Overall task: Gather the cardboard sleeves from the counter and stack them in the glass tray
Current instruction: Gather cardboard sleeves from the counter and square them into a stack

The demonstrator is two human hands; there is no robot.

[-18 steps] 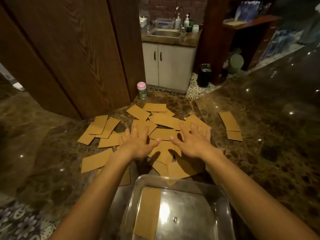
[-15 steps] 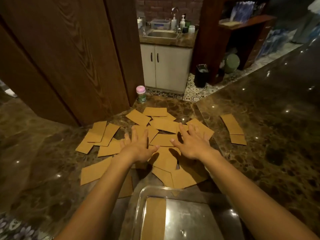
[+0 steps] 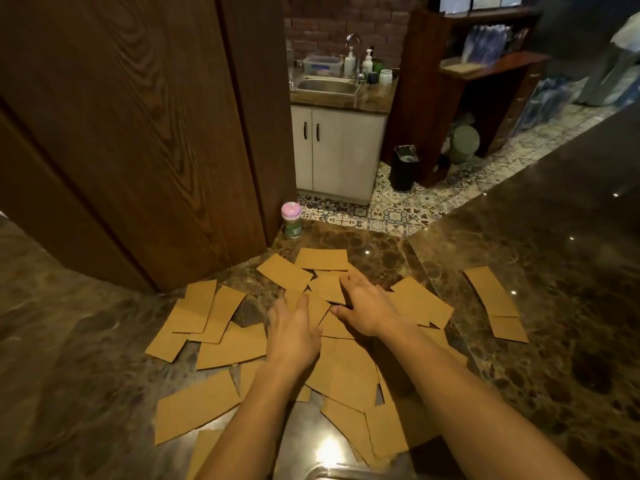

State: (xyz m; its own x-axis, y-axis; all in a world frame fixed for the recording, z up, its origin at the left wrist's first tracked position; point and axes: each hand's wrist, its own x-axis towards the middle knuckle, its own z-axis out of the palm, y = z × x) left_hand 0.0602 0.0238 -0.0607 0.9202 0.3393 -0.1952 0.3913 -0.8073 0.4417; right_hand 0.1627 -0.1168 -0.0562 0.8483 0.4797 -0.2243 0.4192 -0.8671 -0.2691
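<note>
Dark marbled stone forms the tabletop [image 3: 554, 306], backed by a wooden cabinet at ten o'clock and a small sink nook at twelve. Cardboard sleeves [image 3: 221, 344] lie scattered across it in a loose fan, overlapping in the middle, with two more sleeves [image 3: 491, 296] set well apart at three o'clock. My left hand [image 3: 294, 337] lies flat on the central pile, fingers extended and apart, clamped on nothing. My right hand [image 3: 367, 310] is just beside it toward one o'clock, fingers spread over a sleeve with the thumb touching its edge; I cannot tell whether it has pinched anything yet. Only the rim of the glass tray [image 3: 332, 471] shows, at six o'clock along the bottom edge, so what it holds is out of sight. I judge the task to be barely started: nearly all the sleeves are on the stone, unstacked. A pink-lidded jar [image 3: 291, 220] stands beyond the pile at twelve o'clock.
</note>
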